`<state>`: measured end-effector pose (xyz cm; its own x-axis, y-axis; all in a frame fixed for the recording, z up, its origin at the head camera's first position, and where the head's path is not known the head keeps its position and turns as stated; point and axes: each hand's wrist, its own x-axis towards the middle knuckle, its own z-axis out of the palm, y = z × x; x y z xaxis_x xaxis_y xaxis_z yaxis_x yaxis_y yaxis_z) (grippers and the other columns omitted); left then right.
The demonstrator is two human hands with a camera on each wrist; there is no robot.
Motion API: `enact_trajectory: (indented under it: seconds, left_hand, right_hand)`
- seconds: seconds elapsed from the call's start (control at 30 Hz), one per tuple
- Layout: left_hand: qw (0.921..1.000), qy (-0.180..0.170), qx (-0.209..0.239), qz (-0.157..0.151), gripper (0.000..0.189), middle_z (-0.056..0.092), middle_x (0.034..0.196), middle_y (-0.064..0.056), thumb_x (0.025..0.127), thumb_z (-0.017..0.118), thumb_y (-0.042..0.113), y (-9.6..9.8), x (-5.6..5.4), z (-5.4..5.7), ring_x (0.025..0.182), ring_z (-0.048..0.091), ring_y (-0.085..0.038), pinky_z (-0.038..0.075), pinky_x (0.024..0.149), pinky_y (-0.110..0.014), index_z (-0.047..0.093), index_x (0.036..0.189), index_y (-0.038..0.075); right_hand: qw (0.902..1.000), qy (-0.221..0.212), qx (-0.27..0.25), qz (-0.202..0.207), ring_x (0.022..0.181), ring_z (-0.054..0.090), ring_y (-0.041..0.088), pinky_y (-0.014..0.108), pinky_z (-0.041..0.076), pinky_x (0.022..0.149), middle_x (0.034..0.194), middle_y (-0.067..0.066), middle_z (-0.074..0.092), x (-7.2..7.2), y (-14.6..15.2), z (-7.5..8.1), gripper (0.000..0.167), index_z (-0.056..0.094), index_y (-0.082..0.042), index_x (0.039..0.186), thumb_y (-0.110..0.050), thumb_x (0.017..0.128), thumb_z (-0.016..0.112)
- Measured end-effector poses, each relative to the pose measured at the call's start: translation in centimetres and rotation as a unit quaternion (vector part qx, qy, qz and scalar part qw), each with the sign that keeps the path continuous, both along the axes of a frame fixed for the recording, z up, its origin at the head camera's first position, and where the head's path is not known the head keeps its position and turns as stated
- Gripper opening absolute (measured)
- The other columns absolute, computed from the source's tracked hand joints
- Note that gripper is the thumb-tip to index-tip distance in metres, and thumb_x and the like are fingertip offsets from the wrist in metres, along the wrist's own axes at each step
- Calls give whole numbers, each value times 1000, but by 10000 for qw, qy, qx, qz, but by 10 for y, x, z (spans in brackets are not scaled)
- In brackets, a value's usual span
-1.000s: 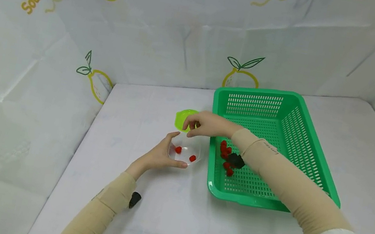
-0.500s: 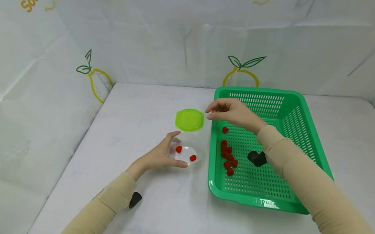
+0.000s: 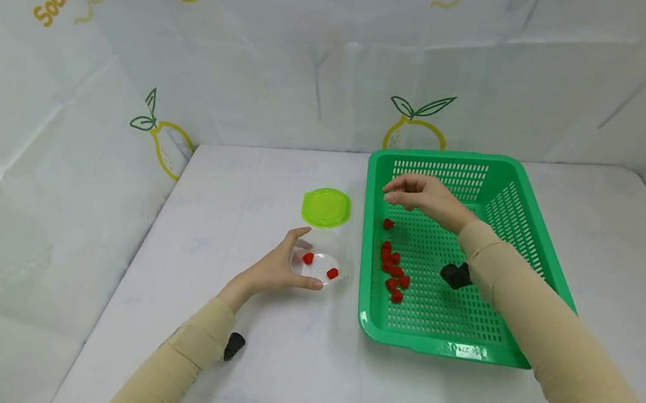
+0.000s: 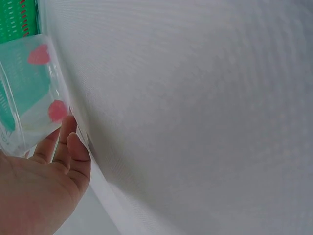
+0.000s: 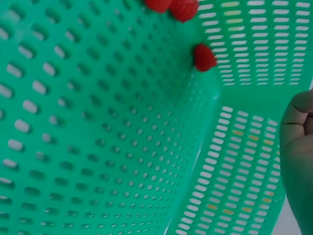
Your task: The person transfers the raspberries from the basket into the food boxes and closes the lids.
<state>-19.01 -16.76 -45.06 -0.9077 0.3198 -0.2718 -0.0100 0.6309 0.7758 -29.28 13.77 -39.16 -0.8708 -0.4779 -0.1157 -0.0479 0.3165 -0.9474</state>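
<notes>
My left hand [image 3: 279, 267] grips a clear plastic container [image 3: 320, 264] at its left side, thumb in front and fingers behind. Two raspberries lie inside it; a raspberry [image 4: 57, 111] shows through the wall in the left wrist view. Over the back left of the green basket [image 3: 365, 295], my right hand [image 3: 427, 198] hovers with loosely bent fingers and nothing visible between them. Below it, a single raspberry [image 3: 388, 224] lies by the basket's left wall, with several more raspberries [image 3: 393, 270] clustered further forward. Only part of the right hand shows in the right wrist view.
A lime green lid [image 3: 326, 207] lies on the white tabletop [image 3: 283, 353] behind the container. The basket's raised, slotted walls stand just right of the container. A black device [image 3: 456, 275] hangs at the right wrist. White printed sheeting rises behind and to the left.
My right hand has moved right, from above the lid and container to over the basket, uncovering the lid and the single raspberry. My left hand and the container have stayed in place.
</notes>
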Motion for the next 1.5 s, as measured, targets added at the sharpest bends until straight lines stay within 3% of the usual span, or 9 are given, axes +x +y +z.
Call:
enact_trajectory:
  seconds: [0.2, 0.33, 0.63, 0.87, 1.07, 1.27, 1.5]
  left_hand:
    - [10000, 34, 25, -1, 109, 44, 138, 4, 63, 82, 49, 0, 0, 0, 132, 38, -23, 32, 110, -50, 14, 146, 30]
    - [10000, 24, 48, 8, 109, 44, 137, 2, 63, 82, 47, -1, 0, -1, 131, 39, -24, 32, 110, -50, 14, 146, 29]
    - [10000, -13, 46, 51, 108, 43, 137, 2, 63, 82, 48, -3, -2, -4, 132, 38, -24, 33, 109, -50, 14, 145, 32]
    - [10000, -38, 74, 40, 108, 44, 137, 4, 63, 82, 49, -2, -1, -2, 132, 39, -23, 33, 110, -50, 14, 145, 32]
    - [10000, -43, 33, 10, 108, 44, 137, 5, 63, 81, 51, -2, -3, -2, 133, 38, -22, 32, 110, -50, 13, 145, 33]
    - [10000, -46, 21, 47, 110, 44, 137, 5, 61, 82, 51, -2, -3, -2, 133, 38, -22, 32, 110, -49, 14, 145, 33]
    - [10000, -34, 41, 57, 109, 44, 138, 4, 62, 82, 50, -2, -1, -3, 133, 37, -23, 31, 110, -51, 15, 145, 32]
  right_hand:
    - [9970, -244, 730, 5, 97, 49, 32, 42, 44, 83, 112, 7, 62, -5, 10, -14, 42, 57, -5, 120, -33, 89, 62]
    - [9933, -313, 1084, 247, 90, 47, 31, 40, 42, 78, 118, 10, 59, -6, 12, -20, 42, 56, -6, 123, -31, 90, 61]
    - [9875, -177, 1499, 458, 104, 54, 28, 41, 47, 89, 123, 15, 56, -8, 11, -32, 41, 53, -6, 125, -29, 91, 59]
    - [9764, 141, 2081, 558, 102, 58, 28, 40, 48, 85, 121, 21, 57, -9, 5, -43, 40, 51, -5, 127, -27, 94, 54]
    - [9726, 294, 2212, 648, 87, 56, 23, 34, 46, 75, 116, 21, 59, -8, 3, -47, 43, 45, -5, 134, -24, 96, 51]
    - [9678, 486, 2358, 736, 88, 57, 21, 33, 47, 76, 129, 19, 53, -7, 1, -49, 37, 52, -7, 130, -22, 97, 48]
    - [9695, 410, 2295, 754, 88, 58, 22, 32, 49, 75, 113, 18, 60, -7, 2, -51, 34, 54, -5, 126, -20, 96, 51]
